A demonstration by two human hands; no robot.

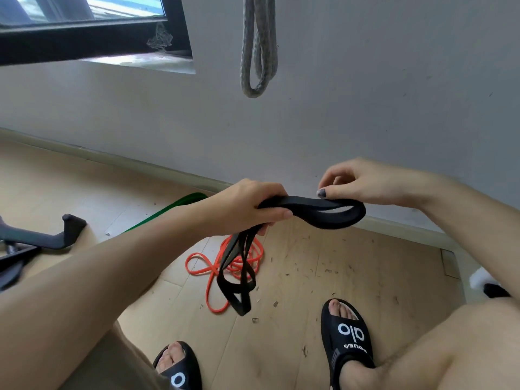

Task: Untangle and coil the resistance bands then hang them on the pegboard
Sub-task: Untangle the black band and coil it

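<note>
Am coiling black band point(323, 212): left hand point(250, 204) gripping it, right hand point(363, 181) pinching loop; grey band point(257, 52) hanging; orange band point(225, 266), green band point(168, 209) lying on floor point(351, 277).

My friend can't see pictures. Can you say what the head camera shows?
Two hands coil a black band: the left hand grips it, the right hand pinches its loop. An orange band and a green band lie on the floor; a grey band hangs on the wall.
</note>
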